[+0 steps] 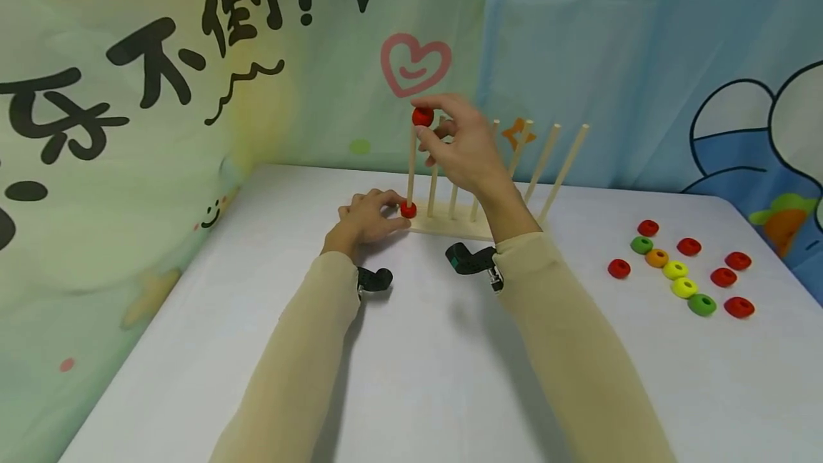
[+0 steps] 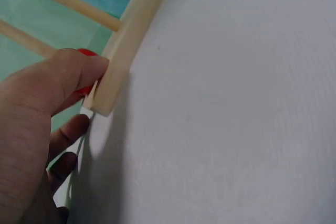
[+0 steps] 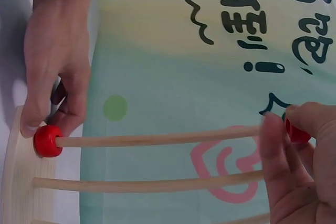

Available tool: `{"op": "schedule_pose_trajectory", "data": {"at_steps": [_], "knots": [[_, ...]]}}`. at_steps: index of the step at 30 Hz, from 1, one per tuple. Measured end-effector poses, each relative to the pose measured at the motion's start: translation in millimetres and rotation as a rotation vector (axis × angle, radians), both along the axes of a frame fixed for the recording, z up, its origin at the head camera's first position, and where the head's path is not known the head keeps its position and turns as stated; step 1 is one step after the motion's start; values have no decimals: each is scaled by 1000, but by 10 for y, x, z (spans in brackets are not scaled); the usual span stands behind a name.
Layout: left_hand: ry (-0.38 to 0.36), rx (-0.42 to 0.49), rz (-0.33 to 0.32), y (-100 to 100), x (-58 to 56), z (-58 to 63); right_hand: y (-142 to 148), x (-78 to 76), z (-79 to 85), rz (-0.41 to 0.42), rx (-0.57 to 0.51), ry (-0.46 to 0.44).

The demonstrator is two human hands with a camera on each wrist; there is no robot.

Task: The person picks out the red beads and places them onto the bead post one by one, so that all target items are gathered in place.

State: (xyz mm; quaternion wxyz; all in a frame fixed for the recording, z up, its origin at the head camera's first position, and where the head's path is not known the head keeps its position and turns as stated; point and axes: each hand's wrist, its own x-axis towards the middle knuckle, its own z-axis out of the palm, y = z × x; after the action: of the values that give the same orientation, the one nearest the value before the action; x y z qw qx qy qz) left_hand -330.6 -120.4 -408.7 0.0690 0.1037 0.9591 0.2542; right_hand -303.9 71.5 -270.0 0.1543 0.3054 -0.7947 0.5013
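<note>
Sleeves (image 1: 302,349) in beige nearest the lens, black wrist cameras (image 1: 375,279) at the cuffs. On the white table (image 1: 411,377), off to the right, loose beads (image 1: 675,269) in red, green, orange and yellow. Farther up, left hand (image 1: 369,218) gripping the left end of a wooden rack (image 1: 444,226), one red bead (image 1: 408,211) seated at the foot of the leftmost peg (image 1: 411,170). Above, right hand (image 1: 466,148) with second red bead (image 1: 422,116) pinched between thumb and forefinger at that peg's tip, threaded or not impossible to tell. Behind, a printed cloth (image 1: 579,56) with a pink heart (image 1: 385,63).
</note>
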Motion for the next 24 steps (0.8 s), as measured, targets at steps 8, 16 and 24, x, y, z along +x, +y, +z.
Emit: {"op": "schedule_pose_trajectory", "data": {"at_steps": [8,16,24], "knots": [[-25,19,5,53,-32,31,-59,-50,32,-66,34,52],[-41,3,9,16,-22,36,-95,-87,15,-90,-17,-39],[-16,11,-3,-27,-15,-13,-164,-86,79,-149,35,-106]]}}
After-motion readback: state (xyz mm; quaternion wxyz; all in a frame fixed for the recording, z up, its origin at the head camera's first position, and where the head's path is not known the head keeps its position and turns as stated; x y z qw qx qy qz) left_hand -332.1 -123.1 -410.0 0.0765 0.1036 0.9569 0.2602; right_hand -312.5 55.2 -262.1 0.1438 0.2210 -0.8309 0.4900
